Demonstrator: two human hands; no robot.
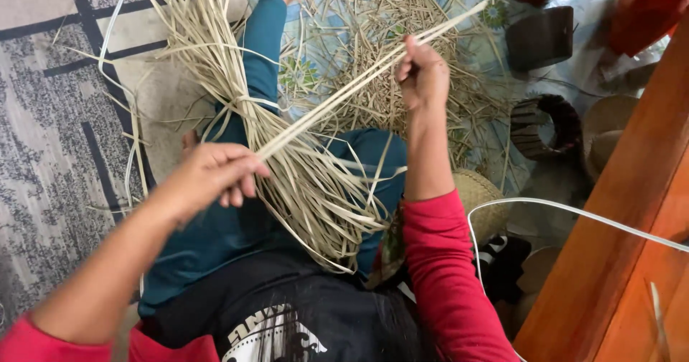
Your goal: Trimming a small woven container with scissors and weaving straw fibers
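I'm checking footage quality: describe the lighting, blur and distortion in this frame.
Head view: soft, even light without hard shadows or glare; left hand and right hand slightly motion-soft; the strips stay readable; wooden furniture leans at the wide-angle edge.

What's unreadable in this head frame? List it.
- Left hand grip on the strips: fingertips curl under, contact hidden, head view.
- Right hand: seen from the back, palm side hidden.
- Strip far ends: cut off near the top edge.
- Bundle lower end: buried in loose strands over the lap.
- Woven basket: mostly behind the red sleeve.
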